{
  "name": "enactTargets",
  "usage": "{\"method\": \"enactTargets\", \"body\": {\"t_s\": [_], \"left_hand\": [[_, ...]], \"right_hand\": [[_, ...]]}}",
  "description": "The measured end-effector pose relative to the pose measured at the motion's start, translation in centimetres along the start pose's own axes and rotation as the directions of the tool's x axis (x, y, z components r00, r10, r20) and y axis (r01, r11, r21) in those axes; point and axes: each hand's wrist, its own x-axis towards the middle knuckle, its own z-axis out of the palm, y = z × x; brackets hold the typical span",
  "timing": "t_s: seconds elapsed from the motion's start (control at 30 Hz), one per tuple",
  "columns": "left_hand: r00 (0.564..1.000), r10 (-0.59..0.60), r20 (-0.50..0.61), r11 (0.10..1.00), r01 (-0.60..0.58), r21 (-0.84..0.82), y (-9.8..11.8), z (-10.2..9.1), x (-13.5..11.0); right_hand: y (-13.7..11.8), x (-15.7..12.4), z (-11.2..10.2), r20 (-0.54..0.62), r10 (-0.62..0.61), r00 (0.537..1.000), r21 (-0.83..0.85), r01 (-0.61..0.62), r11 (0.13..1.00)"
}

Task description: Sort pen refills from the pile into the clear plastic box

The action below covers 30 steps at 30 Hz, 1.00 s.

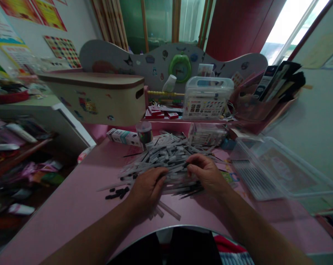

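A big heap of thin grey-white pens [169, 156] lies spread on the pink desk [80, 198]. My left hand [147, 187] rests on the near edge of the heap, fingers curled down among the pens. My right hand [206, 172] sits on the heap's right side, fingers bent and pinched together on pens. What exactly each hand grips is hidden by the fingers. A few small black caps [119, 192] lie loose to the left of my left hand. Two pens [166, 209] stick out toward me under my left hand.
An open clear plastic case [279, 169] lies at the right. Behind the heap stand a small round jar [144, 133], a flat carton [123, 136], a clear carry box [207, 97] and a wooden box [100, 96]. Cluttered shelves fill the left side.
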Motion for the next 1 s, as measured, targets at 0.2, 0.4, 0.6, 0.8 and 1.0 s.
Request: {"method": "enactTargets", "body": {"t_s": [0.2, 0.4, 0.6, 0.8, 1.0], "left_hand": [[1.000, -0.010, 0.001, 1.000, 0.010, 0.007, -0.19, 0.09, 0.02], [1.000, -0.005, -0.004, 1.000, 0.005, 0.013, -0.18, 0.09, 0.00], [1.000, 0.016, -0.005, 0.999, -0.015, 0.040, -0.34, 0.22, -0.03], [1.000, 0.026, -0.010, 0.998, -0.026, 0.063, -0.37, 0.24, 0.02], [0.999, 0.045, -0.025, 0.997, -0.043, 0.061, -0.50, 0.36, -0.05]], "right_hand": [[-0.12, 0.08, 0.23, 0.034, 0.014, 0.999, -0.024, -0.014, 1.000], [-0.30, 0.02, 0.25, 0.047, 0.031, 0.998, -0.055, -0.028, 0.998], [-0.37, 0.09, 0.30, 0.046, 0.035, 0.998, -0.060, -0.032, 0.998], [-0.36, 0.12, 0.20, 0.064, 0.071, 0.995, -0.044, -0.069, 0.997], [-0.02, 0.15, 0.21, 0.057, 0.096, 0.994, -0.055, -0.093, 0.994]]}}
